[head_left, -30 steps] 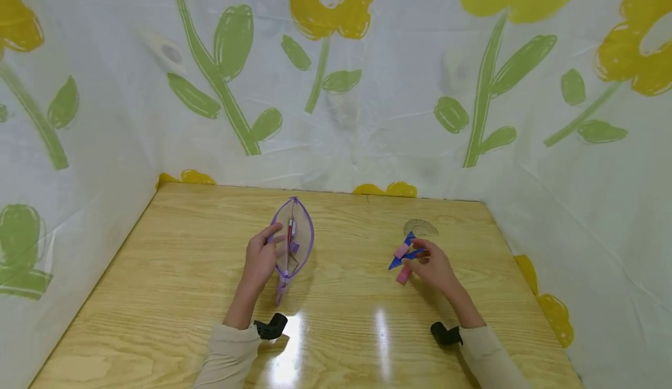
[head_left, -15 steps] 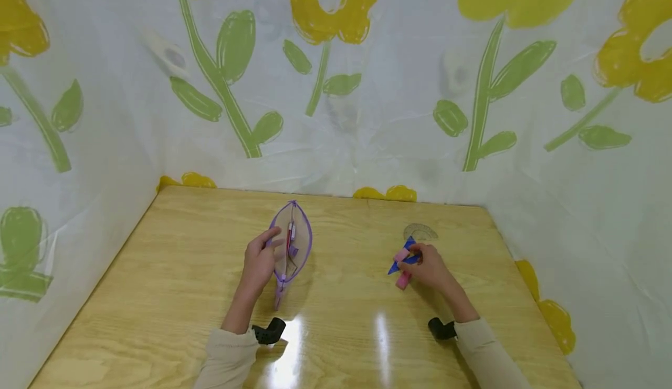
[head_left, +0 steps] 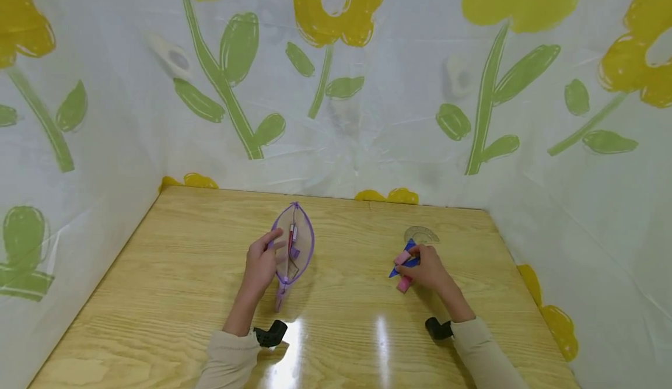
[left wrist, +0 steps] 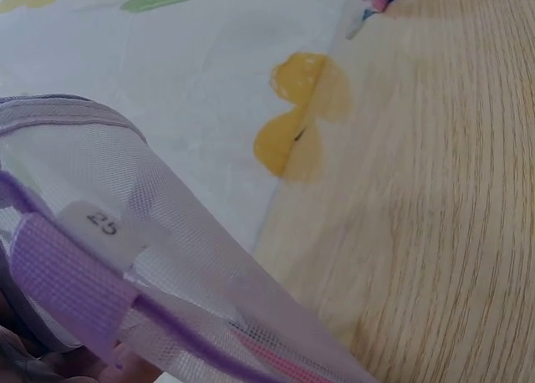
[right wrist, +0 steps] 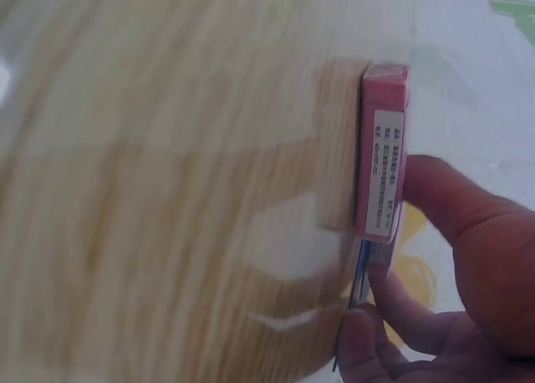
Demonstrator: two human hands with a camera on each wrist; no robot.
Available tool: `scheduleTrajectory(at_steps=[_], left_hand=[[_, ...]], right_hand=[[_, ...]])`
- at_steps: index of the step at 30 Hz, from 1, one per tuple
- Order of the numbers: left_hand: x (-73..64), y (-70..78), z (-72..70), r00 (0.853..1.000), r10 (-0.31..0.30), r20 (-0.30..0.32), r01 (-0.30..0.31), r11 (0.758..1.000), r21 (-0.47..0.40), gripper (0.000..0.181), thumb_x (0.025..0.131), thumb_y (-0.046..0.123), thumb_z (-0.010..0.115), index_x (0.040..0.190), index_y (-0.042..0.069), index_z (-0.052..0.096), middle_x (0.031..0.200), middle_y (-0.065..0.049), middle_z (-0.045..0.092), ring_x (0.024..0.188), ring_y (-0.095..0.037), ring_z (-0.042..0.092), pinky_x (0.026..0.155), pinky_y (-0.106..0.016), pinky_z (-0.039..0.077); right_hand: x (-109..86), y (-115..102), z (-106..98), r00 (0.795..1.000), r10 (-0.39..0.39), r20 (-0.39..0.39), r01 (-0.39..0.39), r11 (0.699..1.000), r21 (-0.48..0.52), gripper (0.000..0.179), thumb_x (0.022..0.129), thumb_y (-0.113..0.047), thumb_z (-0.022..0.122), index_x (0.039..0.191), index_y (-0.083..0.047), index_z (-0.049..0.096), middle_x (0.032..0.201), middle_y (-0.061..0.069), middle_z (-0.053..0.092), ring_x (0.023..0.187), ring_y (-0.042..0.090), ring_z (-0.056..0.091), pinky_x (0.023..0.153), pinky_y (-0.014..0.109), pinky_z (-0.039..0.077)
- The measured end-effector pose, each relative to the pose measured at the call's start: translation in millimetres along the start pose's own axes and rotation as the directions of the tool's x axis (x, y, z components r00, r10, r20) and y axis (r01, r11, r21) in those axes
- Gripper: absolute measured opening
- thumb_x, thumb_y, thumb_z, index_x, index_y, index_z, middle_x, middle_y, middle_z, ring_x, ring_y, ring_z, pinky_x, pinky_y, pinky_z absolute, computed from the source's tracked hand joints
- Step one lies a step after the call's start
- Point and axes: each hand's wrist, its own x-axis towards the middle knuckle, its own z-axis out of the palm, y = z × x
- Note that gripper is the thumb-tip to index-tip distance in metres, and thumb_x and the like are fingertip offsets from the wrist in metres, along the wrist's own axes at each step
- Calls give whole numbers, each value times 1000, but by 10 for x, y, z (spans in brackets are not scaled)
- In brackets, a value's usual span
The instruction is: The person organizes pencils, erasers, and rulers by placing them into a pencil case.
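Note:
My left hand (head_left: 261,263) holds a mesh pencil case (head_left: 306,255) with purple trim by its left side. The case stands with its zip mouth apart; a red pen (head_left: 290,238) and a small purple item (head_left: 296,253) show inside. In the left wrist view its purple tab (left wrist: 71,274) is close to the camera. My right hand (head_left: 431,269) pinches a pink eraser (head_left: 402,258) between thumb and fingers, over a blue set square (head_left: 393,272). A second pink eraser (head_left: 405,284) lies just in front, its white printed label (right wrist: 384,174) facing the right wrist camera.
A clear protractor (head_left: 422,233) lies behind the set square on the wooden table (head_left: 346,295). White flower-printed sheeting (head_left: 367,144) walls off the back and both sides. Black wrist mounts (head_left: 438,329) stick out inward from both cuffs.
My right hand has moved slightly left and its fingers have drawn in around the pink eraser. The left hand and pencil case stay in place; the head view has tipped slightly.

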Motion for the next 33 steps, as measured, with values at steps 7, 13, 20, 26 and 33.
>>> scheduleTrajectory(at_steps=[7, 13, 20, 26, 33], left_hand=[[-17, -26, 17, 1000, -16, 7, 16, 1000, 8, 56, 94, -5, 26, 149, -12, 40, 157, -25, 38, 139, -44, 46, 111, -49, 48], [1, -9, 19, 1000, -12, 6, 12, 1000, 10, 57, 94, -6, 25, 149, -12, 40, 157, -25, 38, 139, -44, 46, 110, -48, 49], [33, 21, 3, 1000, -12, -15, 12, 1000, 25, 56, 93, -5, 27, 148, -12, 41, 156, -25, 41, 138, -44, 48, 111, -52, 47], [28, 11, -17, 1000, -11, -23, 11, 1000, 26, 58, 92, -6, 27, 148, -13, 41, 156, -26, 41, 137, -45, 48, 111, -53, 46], [25, 14, -24, 1000, -15, -11, 16, 1000, 15, 58, 92, -6, 26, 148, -12, 40, 156, -26, 40, 138, -44, 47, 111, -52, 47]], right_hand=[[-6, 56, 25, 1000, 5, 5, -6, 1000, 5, 51, 83, -21, 83, 114, 13, 61, 115, 29, 57, 97, 31, 59, 81, 42, 57], [8, 79, 6, 1000, -10, -3, 10, 1000, 20, 52, 84, -22, 82, 117, 12, 62, 115, 27, 62, 99, 32, 61, 82, 41, 57], [38, 68, -26, 1000, -13, -12, 14, 997, 81, 53, 86, -21, 80, 124, 10, 61, 117, 24, 65, 96, 29, 62, 79, 37, 57], [12, 30, -8, 999, -15, -32, 18, 992, 123, 53, 88, -20, 79, 130, 6, 58, 127, 25, 61, 110, 34, 61, 92, 45, 57], [-21, -33, -4, 992, -92, -89, 108, 974, 199, 49, 87, -17, 80, 127, 2, 58, 119, 21, 63, 107, 37, 63, 90, 47, 59]])
